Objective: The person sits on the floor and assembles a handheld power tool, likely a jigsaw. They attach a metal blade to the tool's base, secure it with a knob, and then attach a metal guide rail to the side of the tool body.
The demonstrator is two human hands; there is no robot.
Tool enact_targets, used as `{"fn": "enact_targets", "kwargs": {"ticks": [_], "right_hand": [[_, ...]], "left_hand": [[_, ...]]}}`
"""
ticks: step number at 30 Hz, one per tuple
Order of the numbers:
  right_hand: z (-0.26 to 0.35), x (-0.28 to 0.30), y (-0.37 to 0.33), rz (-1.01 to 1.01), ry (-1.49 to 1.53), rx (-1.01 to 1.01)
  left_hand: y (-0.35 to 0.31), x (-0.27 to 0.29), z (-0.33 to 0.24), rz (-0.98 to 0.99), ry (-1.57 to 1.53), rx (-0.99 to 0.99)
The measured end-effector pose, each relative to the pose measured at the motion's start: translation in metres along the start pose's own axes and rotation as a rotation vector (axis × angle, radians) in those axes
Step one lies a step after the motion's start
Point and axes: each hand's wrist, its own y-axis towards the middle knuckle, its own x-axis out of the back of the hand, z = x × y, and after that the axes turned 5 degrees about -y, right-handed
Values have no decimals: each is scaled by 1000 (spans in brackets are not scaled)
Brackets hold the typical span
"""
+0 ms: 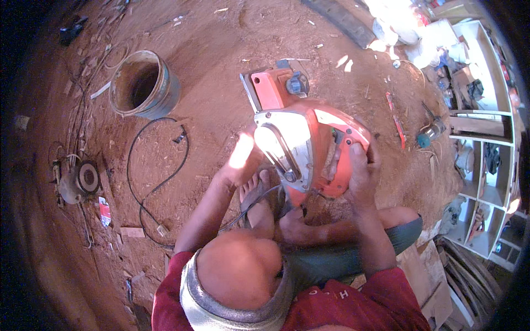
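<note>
- Orange plastic with a bare metal side plate: the power tool (338, 165), held just above the floor (215, 49) in front of the person, near the centre of the view. A blue-grey knob (297, 83) stands at its far end.
- Right hand (361, 171): closed around the tool's rear handle, the thumb laid over its near face, the fingers on the outer side.
- Left hand (243, 157): against the tool's metal side; its fingers are partly hidden behind the body, so whether they are curled or spread cannot be told.
- Bare foot (258, 207): on the floor, close below the left hand.
- Black cable (128, 159): lying in a loose curve on the floor, left of the tool.
- Bucket (168, 92): upright, beyond the cable, its rim stained.
- Grinder-like machine (70, 185): at far left, with a round disc; a red-and-white packet (104, 212) lies near it.
- Red strip-like object (396, 121) and teal-and-silver tool (432, 132): on the floor to the right, before a white shelf unit (509, 179).
</note>
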Motion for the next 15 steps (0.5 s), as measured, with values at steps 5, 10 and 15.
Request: {"fn": "enact_targets", "kwargs": {"ticks": [5,10,15], "right_hand": [[2,16,-14,-30,185,-231],[-39,41,-18,-28,396,-370],[-12,-10,-6,212,295,-163]], "left_hand": [[14,-29,-32,-31,-20,-386],[23,-74,-59,50,310,-357],[12,-89,-70,31,468,-459]]}}
